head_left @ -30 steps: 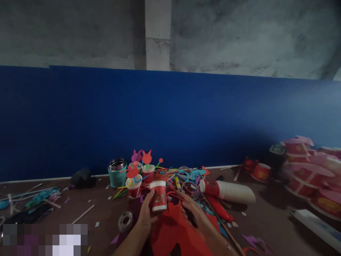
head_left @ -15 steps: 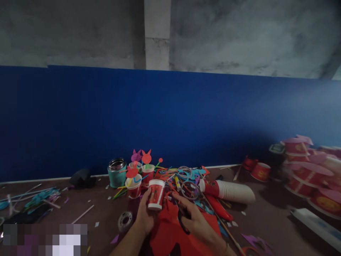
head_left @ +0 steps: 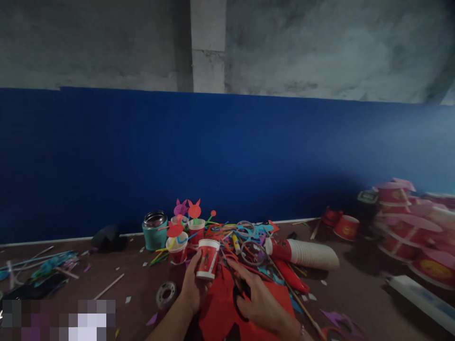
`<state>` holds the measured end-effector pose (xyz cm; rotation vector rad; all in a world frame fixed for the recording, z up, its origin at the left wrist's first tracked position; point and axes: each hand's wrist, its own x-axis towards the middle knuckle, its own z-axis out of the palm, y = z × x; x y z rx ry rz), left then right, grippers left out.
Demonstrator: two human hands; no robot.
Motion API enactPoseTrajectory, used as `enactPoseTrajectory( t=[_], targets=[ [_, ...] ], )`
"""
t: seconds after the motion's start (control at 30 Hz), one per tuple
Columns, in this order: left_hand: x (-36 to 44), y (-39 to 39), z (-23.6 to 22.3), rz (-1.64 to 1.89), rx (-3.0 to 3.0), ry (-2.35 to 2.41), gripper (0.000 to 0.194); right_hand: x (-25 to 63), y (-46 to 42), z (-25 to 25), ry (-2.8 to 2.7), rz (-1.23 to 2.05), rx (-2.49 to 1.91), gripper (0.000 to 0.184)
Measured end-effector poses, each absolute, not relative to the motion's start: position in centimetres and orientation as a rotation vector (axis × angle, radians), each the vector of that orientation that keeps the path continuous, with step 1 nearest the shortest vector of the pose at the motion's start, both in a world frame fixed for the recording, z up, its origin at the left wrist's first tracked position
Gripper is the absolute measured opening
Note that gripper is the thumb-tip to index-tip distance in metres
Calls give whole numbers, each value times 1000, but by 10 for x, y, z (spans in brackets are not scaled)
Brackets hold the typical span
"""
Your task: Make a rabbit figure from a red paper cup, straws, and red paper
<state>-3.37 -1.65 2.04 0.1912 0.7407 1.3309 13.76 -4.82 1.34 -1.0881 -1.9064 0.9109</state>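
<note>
My left hand [head_left: 192, 289] is wrapped round a red and white paper cup [head_left: 207, 258], held upright just above a sheet of red paper [head_left: 216, 315]. My right hand [head_left: 258, 298] lies over the red paper to the right of the cup, its fingers closed on the dark handles of scissors [head_left: 239, 297]; the blades are hard to make out. Both hands are at the bottom middle of the view, close together.
Behind the hands stand decorated cups with paper animal heads [head_left: 195, 222], a teal jar [head_left: 155, 230], a heap of coloured straws [head_left: 245, 234], a lying stack of paper cups [head_left: 302, 254] and a tape roll [head_left: 165, 294]. More decorated cups [head_left: 405, 222] crowd the right. A blue wall [head_left: 227, 156] is behind.
The cup has tilted slightly and shifted left in my left hand. My right hand came up onto the red paper and closed on the scissors.
</note>
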Motion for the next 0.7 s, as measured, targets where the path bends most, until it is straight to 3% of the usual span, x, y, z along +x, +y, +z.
enactPoseTrajectory(
  t=[0.7],
  targets=[
    [-35,-12,10,1334,265,705,15,139,-46,14,-1659,1196,-1024,67]
  ],
)
